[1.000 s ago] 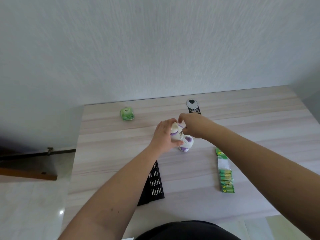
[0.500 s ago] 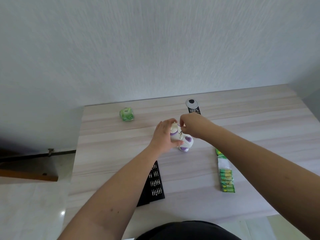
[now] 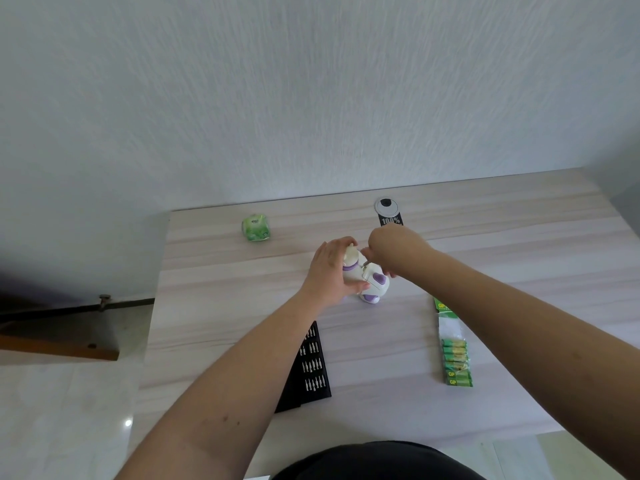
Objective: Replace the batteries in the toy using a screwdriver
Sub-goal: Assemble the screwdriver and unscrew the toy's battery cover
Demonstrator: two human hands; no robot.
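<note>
A small white and purple toy (image 3: 375, 284) stands on the wooden table (image 3: 225, 306), a little behind its middle. My left hand (image 3: 329, 271) wraps around the toy's left side and holds it still. My right hand (image 3: 394, 249) hovers over the toy's top with its fingers pinched. A thin screwdriver (image 3: 364, 267) shows just below those fingers, its tip against the toy; most of it is hidden in the hand. A strip of green batteries (image 3: 456, 358) in torn packaging lies to the right, partly under my right forearm.
A black tray of screwdriver bits (image 3: 313, 365) lies near the front edge, partly under my left forearm. A green packet (image 3: 255, 227) sits at the back left. A black "100%" card with a round grey part (image 3: 388, 211) lies at the back. The table's left edge drops to the floor.
My right hand has shifted slightly over the toy's top. My left hand keeps the same grip, and the toy stays in place.
</note>
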